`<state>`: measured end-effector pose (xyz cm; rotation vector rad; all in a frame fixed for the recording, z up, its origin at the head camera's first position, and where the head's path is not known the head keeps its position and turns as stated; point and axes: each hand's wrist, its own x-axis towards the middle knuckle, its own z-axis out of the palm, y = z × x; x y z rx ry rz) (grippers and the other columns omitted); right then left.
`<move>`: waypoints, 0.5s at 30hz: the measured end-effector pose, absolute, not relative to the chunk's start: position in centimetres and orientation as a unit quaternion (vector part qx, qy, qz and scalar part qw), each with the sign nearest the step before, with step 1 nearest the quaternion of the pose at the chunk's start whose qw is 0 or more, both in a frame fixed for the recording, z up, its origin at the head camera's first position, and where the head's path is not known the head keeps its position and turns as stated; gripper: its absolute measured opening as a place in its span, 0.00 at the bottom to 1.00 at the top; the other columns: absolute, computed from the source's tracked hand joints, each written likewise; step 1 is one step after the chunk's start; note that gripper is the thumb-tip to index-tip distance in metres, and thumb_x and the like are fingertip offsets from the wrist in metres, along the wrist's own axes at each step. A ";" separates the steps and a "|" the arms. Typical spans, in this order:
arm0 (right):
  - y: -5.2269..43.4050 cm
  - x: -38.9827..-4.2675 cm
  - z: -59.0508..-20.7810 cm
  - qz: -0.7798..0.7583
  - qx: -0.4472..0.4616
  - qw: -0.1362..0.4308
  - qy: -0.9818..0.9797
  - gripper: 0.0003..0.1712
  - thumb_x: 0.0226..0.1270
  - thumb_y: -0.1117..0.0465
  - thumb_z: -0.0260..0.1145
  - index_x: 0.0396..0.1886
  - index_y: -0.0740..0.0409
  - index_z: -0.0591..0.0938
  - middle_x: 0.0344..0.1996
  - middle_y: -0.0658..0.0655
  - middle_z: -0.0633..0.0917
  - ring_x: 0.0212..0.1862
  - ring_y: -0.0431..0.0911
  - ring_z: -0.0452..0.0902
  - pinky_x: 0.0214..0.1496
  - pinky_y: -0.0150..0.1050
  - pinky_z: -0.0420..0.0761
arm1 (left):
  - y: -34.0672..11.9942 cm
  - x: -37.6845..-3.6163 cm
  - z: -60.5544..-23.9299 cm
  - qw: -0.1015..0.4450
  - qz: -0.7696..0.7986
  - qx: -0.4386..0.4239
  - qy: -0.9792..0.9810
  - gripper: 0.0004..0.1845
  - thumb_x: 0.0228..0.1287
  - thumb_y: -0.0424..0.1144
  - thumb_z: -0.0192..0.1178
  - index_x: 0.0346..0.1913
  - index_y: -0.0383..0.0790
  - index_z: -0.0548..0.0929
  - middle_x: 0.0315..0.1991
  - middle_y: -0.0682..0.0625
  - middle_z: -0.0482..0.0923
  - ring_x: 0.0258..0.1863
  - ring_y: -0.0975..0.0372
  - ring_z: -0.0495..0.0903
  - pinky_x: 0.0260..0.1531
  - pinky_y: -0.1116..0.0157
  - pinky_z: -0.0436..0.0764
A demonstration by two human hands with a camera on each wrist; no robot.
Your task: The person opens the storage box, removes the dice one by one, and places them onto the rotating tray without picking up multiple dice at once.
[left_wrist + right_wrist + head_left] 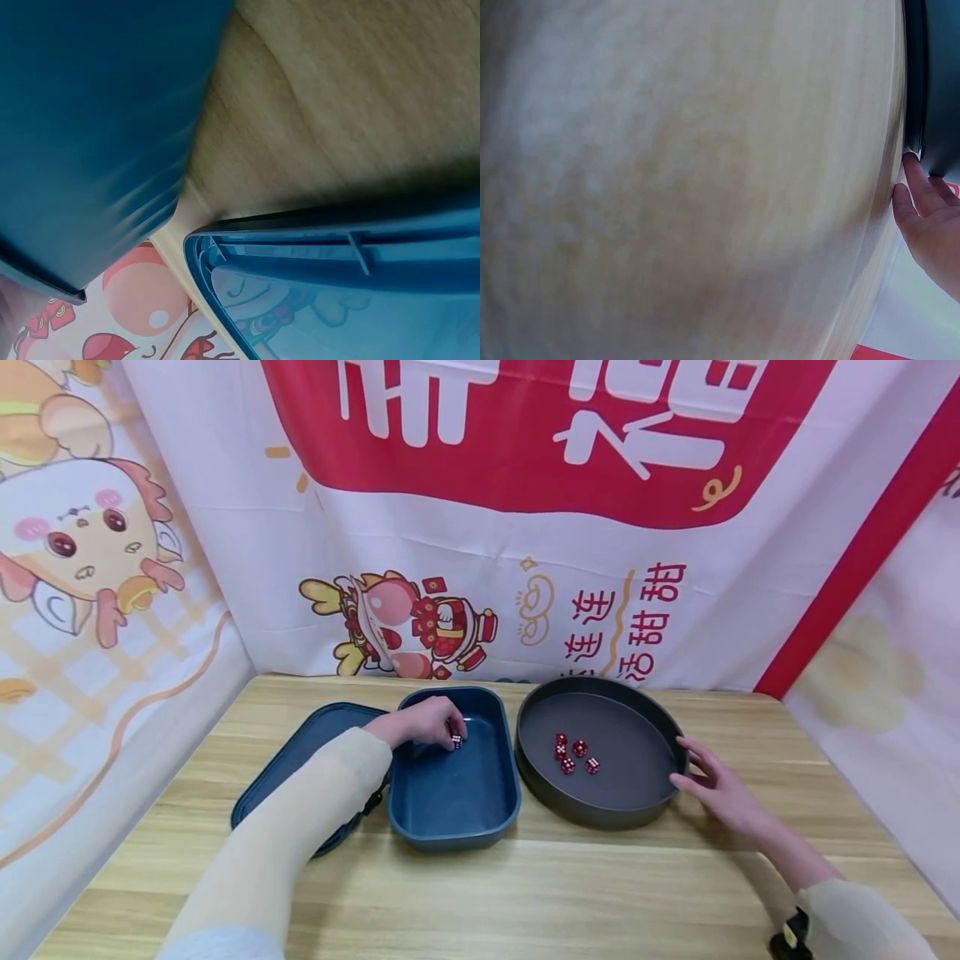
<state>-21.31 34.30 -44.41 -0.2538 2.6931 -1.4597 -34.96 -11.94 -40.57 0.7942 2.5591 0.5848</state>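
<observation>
Die (456,741): pinched in left hand (422,724) fingertips, low inside blue box (450,827), far-left corner.
Tray (600,814): right of box, touching; holds 4 dice (575,755).
Right hand (716,785): fingers straight, resting on tray's right rim.
Nearer die: left hand.
Desk (570,893): wood.

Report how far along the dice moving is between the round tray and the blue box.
Direction of transfer cannot be told. In hand: the left hand holds one red die in its grip inside the blue box, whose lid lies beside it. The right hand rests open against the round black tray. Left: four red dice lie in the tray; no loose dice show in the box.
</observation>
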 end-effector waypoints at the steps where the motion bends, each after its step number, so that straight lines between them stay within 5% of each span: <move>1: 34.3 -21.3 -44.4 -0.475 -0.084 0.033 0.875 0.40 0.73 0.57 0.60 0.75 0.61 0.52 0.71 0.77 0.53 0.65 0.74 0.58 0.61 0.59 0.65 | -11.9 -34.9 -40.6 0.198 0.211 0.282 0.915 0.10 0.60 0.29 0.67 0.44 0.41 0.87 0.35 0.53 0.82 0.36 0.60 0.79 0.46 0.61 0.79; 9: 34.2 -21.4 -44.6 -0.483 -0.092 0.017 0.871 0.39 0.72 0.60 0.61 0.74 0.64 0.54 0.69 0.78 0.55 0.63 0.74 0.61 0.51 0.25 0.71 | -12.3 -34.5 -39.4 0.186 0.233 0.289 0.910 0.11 0.61 0.30 0.67 0.46 0.39 0.87 0.36 0.53 0.82 0.34 0.60 0.79 0.42 0.63 0.80; 12: 34.3 -21.4 -44.7 -0.488 -0.094 0.015 0.868 0.38 0.72 0.61 0.61 0.74 0.64 0.53 0.69 0.78 0.55 0.63 0.75 0.61 0.48 0.21 0.69 | -12.5 -34.4 -38.3 0.177 0.252 0.299 0.903 0.12 0.62 0.30 0.66 0.48 0.37 0.86 0.37 0.52 0.82 0.34 0.60 0.79 0.41 0.64 0.81; 15: 34.3 -21.4 -44.6 -0.482 -0.092 0.018 0.871 0.39 0.72 0.61 0.61 0.75 0.63 0.53 0.69 0.78 0.55 0.64 0.75 0.60 0.53 0.30 0.73 | -12.5 -34.2 -37.0 0.164 0.271 0.305 0.898 0.12 0.62 0.29 0.65 0.49 0.36 0.86 0.37 0.50 0.83 0.34 0.59 0.80 0.40 0.65 0.81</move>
